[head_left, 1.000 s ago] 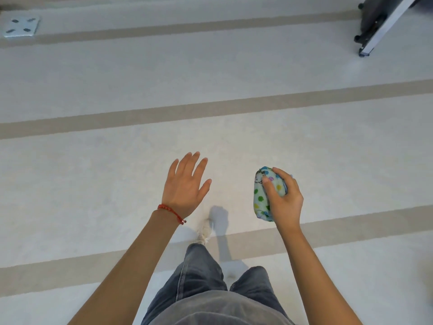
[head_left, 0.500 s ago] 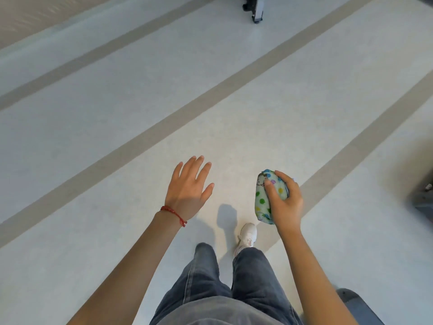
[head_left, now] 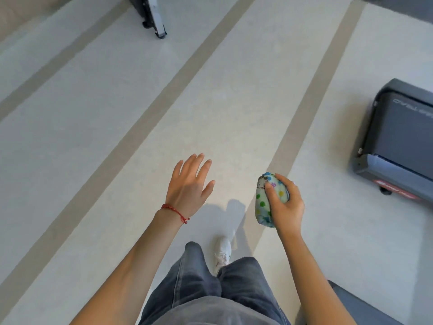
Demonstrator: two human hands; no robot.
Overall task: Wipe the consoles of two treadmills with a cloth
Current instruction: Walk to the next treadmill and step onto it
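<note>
My right hand [head_left: 285, 205] grips a bunched cloth [head_left: 264, 200], pale with coloured dots, held at waist height over the floor. My left hand [head_left: 189, 184] hangs empty in front of me, fingers spread, a red string bracelet on its wrist. The rear end of a dark grey treadmill [head_left: 398, 141] lies on the floor at the right, apart from both hands. No console is in view.
A pale floor with beige stripes [head_left: 150, 118] runs ahead. The wheeled base of another machine [head_left: 154, 17] stands at the top left. A dark grey edge [head_left: 365, 308] shows at the bottom right. My jeans and one white shoe [head_left: 222, 253] are below.
The view has swung right while I walk: the treadmill end has come into sight at the right and the wheeled base has shifted left. Both hands keep their poses.
</note>
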